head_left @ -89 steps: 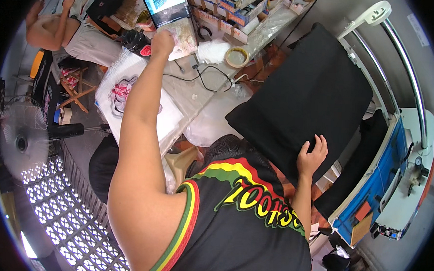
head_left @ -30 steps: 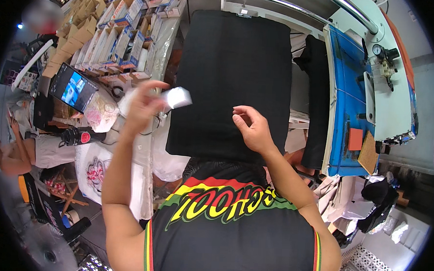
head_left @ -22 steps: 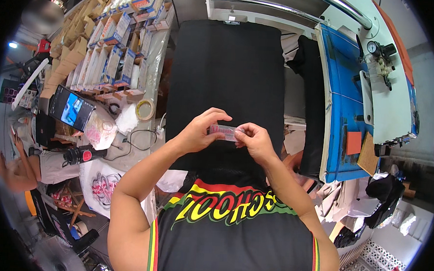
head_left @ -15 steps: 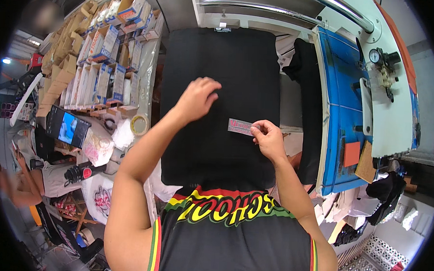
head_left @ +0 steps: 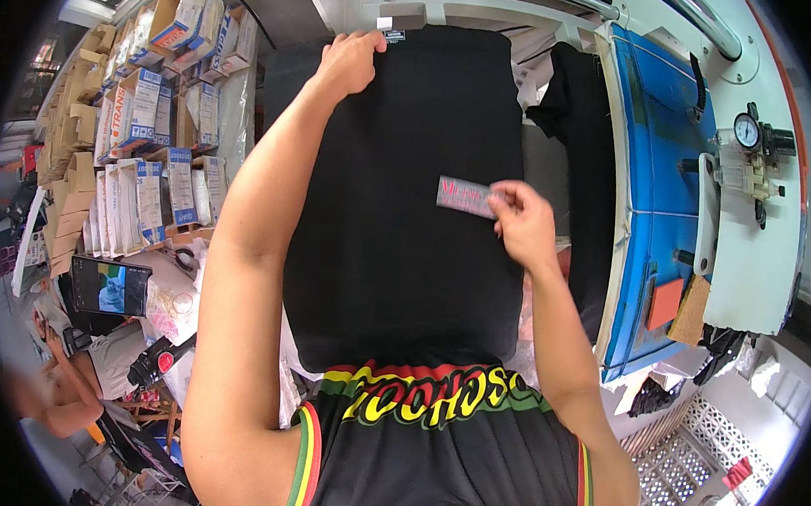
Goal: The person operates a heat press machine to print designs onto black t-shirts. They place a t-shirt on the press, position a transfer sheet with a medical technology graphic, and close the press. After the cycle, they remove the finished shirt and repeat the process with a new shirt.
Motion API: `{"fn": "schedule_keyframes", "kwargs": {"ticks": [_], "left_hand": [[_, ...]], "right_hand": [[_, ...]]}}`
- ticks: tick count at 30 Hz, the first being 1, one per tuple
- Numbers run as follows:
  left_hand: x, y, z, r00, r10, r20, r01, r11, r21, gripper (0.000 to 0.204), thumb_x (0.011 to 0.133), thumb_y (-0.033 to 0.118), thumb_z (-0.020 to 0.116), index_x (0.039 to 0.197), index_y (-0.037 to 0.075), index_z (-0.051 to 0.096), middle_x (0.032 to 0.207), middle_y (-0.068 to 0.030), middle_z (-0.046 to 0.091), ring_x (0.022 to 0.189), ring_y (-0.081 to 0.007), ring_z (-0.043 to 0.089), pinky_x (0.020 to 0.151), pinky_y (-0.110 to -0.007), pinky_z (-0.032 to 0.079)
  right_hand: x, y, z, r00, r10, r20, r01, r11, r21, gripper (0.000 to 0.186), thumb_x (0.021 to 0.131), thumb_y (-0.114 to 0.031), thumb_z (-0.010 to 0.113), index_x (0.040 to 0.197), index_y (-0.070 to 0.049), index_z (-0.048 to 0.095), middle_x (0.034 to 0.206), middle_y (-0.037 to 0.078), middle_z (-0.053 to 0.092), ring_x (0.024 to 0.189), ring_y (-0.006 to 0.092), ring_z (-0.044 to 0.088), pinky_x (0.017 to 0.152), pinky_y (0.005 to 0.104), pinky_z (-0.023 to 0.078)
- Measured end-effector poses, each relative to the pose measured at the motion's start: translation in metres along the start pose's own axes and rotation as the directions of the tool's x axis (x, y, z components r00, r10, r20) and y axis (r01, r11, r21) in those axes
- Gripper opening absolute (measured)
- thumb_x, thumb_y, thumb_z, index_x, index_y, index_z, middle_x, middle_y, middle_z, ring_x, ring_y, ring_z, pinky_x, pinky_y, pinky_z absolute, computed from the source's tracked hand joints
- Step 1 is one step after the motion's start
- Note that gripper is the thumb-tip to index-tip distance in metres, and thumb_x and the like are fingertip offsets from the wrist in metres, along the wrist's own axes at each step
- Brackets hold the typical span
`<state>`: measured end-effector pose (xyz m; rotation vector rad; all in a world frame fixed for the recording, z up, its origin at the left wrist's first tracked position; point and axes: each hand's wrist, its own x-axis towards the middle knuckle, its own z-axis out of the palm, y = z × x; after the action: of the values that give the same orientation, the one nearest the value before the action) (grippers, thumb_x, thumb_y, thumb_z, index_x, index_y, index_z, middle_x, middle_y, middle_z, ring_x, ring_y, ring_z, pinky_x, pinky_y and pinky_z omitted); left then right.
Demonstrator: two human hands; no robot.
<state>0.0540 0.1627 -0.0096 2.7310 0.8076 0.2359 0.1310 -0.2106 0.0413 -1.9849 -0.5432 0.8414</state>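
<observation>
A black shirt point(head_left: 405, 253) lies spread flat on a press bed in front of me, with a small label point(head_left: 393, 36) at its far edge. My left hand point(head_left: 350, 62) reaches to that far edge beside the label. Its fingers are bent over the cloth at the collar, and their tips are partly hidden. Above the right half of the shirt, my right hand point(head_left: 523, 224) pinches a small strip of transfer film point(head_left: 462, 196) between thumb and fingers. The strip is grey and see-through, with red lettering, and its free end points left.
The blue upper plate point(head_left: 652, 200) of a press stands to the right, with a pressure gauge point(head_left: 746, 131) on its white arm. More black cloth point(head_left: 584, 152) hangs beside the bed. Stacked cardboard boxes point(head_left: 140, 115), a phone point(head_left: 110, 285) and another person point(head_left: 75, 365) are on the left.
My left hand has moved from above the middle of the shirt to its far edge at the collar. The right hand still holds the strip of film, now slightly farther away.
</observation>
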Motion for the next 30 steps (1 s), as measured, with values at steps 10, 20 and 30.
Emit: {"fn": "schedule_keyframes", "kwargs": {"ticks": [10,20,30], "left_hand": [[-0.036,0.088,0.011,0.879,0.323,-0.351,-0.442,0.827,-0.348,0.021,0.084,0.000,0.065,0.104,0.006,0.067,0.098,-0.0090,0.071,0.093,-0.0303,0.066,0.086,-0.042,0.050],[-0.092,0.091,0.002,0.871,0.269,-0.412,-0.364,0.915,-0.173,0.016,0.083,0.008,0.069,0.099,0.007,0.070,0.102,-0.0066,0.066,0.100,-0.0282,0.061,0.089,-0.041,0.046],[-0.125,0.102,0.015,0.913,0.193,-0.358,-0.221,0.975,-0.038,0.034,0.088,0.025,0.070,0.119,0.012,0.069,0.126,-0.0098,0.058,0.123,-0.0301,0.052,0.112,-0.050,0.034]], "right_hand": [[0.044,-0.019,-0.001,0.988,-0.145,-0.052,0.124,0.948,-0.294,0.029,0.086,-0.018,0.071,0.112,-0.004,0.069,0.088,0.016,0.072,0.082,0.0297,0.070,0.078,0.0381,0.053],[0.125,-0.051,0.020,0.968,-0.251,0.008,0.225,0.856,-0.465,0.035,0.088,-0.024,0.069,0.119,-0.009,0.066,0.105,0.018,0.072,0.102,0.0354,0.068,0.091,0.0446,0.051],[0.078,-0.004,0.041,0.705,-0.709,0.010,0.466,0.452,-0.761,0.050,0.091,-0.039,0.064,0.128,-0.006,0.063,0.142,0.018,0.049,0.135,0.0388,0.041,0.111,0.0561,0.031]]}}
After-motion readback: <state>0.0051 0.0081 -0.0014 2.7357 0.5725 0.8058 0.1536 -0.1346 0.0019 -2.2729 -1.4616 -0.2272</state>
